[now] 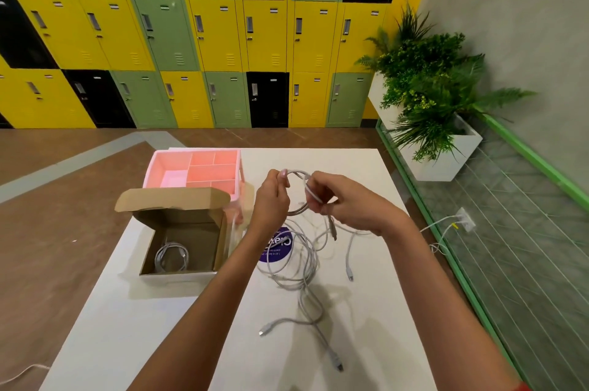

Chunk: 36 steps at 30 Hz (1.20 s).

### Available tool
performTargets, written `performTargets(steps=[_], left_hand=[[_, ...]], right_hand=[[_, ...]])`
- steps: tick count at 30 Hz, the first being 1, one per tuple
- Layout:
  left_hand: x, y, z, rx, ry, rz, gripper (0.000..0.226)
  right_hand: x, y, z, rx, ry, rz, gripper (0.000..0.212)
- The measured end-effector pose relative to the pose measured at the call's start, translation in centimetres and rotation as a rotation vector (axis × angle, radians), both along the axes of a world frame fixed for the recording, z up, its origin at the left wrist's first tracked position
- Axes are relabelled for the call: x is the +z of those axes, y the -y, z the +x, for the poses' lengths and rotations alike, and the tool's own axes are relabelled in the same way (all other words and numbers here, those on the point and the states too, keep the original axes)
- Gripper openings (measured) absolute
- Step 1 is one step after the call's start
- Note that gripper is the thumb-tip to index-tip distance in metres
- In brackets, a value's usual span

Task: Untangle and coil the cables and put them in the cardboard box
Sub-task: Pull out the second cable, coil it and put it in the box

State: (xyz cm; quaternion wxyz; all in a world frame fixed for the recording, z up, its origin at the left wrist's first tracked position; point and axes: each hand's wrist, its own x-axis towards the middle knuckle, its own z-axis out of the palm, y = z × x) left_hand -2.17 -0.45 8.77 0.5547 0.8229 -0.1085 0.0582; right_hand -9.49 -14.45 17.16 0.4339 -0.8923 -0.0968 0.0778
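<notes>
Your left hand [271, 199] pinches the top of a small grey loop [296, 171], fingers curled on it. Your right hand [344, 202] grips the same loop on the side away from the box [178, 215], with a plug [333, 233] hanging below. Both are raised right of the box. You're mid-coil on a second cable: one coil [170, 258] already lies inside the box. A tangle [296, 263] sits on the table [366, 327] right of the box, nearer you than your hands; can't tell if it's one cable or several. Next move, likely: anchor with the left hand, feed slack with the right, wind more turns, and clear crossings before they tighten. Then drop it in beside the coil.
</notes>
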Motion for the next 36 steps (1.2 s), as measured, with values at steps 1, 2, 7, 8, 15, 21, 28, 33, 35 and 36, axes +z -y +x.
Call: performTargets(steps=[1, 2, 7, 8, 15, 21, 28, 33, 35, 36], left_hand=[[0.0, 0.0, -0.1, -0.017, 0.013, 0.018, 0.030], [0.0, 0.1, -0.2, -0.030, 0.029, 0.043, 0.029], [0.5, 0.4, -0.5, -0.071, 0.089, 0.095, 0.024], [0.6, 0.5, -0.6, -0.084, 0.098, 0.090, 0.022], [0.7, 0.3, -0.8, -0.231, 0.061, 0.157, 0.022], [0.4, 0.1, -1.0, -0.278, 0.043, 0.092, 0.032], [2.3, 0.2, -2.0, -0.410, -0.119, -0.166, 0.034], [2.7, 0.1, -2.0, -0.512, -0.334, -0.452, 0.034], [2.8, 0.0, -1.7, -0.526, -0.399, -0.567, 0.034], [2.7, 0.0, -1.5, -0.513, -0.422, -0.612, 0.034]], right_hand=[[0.2, 0.1, 0.1, 0.000, 0.029, -0.003, 0.027], [0.5, 0.3, 0.1, -0.006, 0.046, -0.009, 0.029], [1.6, 0.9, 0.6, -0.113, 0.088, 0.152, 0.038], [1.6, 1.1, 0.7, -0.147, 0.097, 0.188, 0.038], [1.1, 2.4, 1.2, -0.381, 0.159, 0.240, 0.012], [-0.3, 4.5, 2.4, -0.606, 0.356, 0.074, 0.024], [-2.5, 5.6, 3.2, -0.665, 0.330, 0.169, 0.016], [-4.7, 5.3, 2.9, -0.454, 0.204, 0.248, 0.016], [-5.4, 4.8, 2.6, -0.368, 0.202, 0.264, 0.019], [-5.7, 4.5, 2.4, -0.335, 0.208, 0.269, 0.020]])
